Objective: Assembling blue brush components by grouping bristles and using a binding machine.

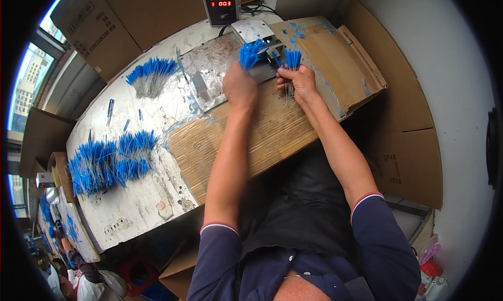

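Note:
My left hand point(240, 86), smeared by motion, is closed round a bundle of thin blue-tipped wires point(250, 55) whose blue ends fan out above it. To its right, my right hand point(299, 83) grips a second bundle of blue-tipped wires point(293, 59), blue ends up and bare grey ends hanging below the fingers. Just beyond both hands sits a small metal fixture point(253, 30) on a worn metal plate point(201, 65). One blue-tipped piece stands near the fixture, close to my right fingers. The lower ends of the left bundle are hidden by the hand.
Piles of blue-tipped wires lie on the white table point(162, 188): a smaller pile point(152, 77) farther off, a large one point(107, 162) at left. A pen point(110, 112) lies between. Behind stands a counter box point(221, 6) with red digits; cardboard point(330, 55) at right. Another person point(94, 282) works lower left.

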`<state>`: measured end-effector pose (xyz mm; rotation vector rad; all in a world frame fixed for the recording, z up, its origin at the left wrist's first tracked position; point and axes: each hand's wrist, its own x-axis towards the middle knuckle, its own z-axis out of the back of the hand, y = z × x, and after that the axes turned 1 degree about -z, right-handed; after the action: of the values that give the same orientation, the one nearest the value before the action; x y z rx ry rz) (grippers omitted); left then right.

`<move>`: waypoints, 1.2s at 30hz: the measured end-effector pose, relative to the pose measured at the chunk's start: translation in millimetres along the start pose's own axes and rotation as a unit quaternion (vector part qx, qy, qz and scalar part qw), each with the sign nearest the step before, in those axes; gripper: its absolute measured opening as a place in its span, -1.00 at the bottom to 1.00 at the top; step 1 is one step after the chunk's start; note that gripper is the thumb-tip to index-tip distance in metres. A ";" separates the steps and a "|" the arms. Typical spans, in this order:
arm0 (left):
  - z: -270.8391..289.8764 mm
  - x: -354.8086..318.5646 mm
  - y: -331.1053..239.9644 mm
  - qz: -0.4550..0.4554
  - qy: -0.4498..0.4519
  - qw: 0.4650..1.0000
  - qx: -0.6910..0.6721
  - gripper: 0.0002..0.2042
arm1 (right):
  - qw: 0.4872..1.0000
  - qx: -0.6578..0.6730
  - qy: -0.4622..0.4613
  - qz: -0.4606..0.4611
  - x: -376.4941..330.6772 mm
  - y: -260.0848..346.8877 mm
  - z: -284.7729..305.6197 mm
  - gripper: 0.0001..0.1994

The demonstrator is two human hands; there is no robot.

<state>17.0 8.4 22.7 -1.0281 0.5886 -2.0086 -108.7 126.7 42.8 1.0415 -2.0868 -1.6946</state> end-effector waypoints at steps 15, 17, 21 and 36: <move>-3.2 -0.9 4.7 -0.026 -0.047 0.998 0.045 -0.94 | 0.996 -0.082 -0.016 -0.003 -2.5 1.7 -16.3 -0.84; -2.1 -0.3 4.0 0.003 -0.059 0.998 0.031 -0.90 | 0.995 -0.092 -0.031 -0.002 3.6 1.5 -20.3 -0.85; -1.1 0.3 4.0 0.005 -0.099 0.995 -0.025 -0.90 | 0.992 -0.099 -0.073 0.026 12.9 0.9 -30.9 -0.90; -2.6 -0.4 5.1 -0.039 -0.053 0.998 0.013 -0.93 | 0.999 0.050 0.001 0.007 8.7 0.0 -18.7 -0.85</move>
<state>17.2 5.9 17.5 -1.1494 0.4710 -2.0087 -103.6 107.0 46.1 1.0536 -2.1916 -1.5967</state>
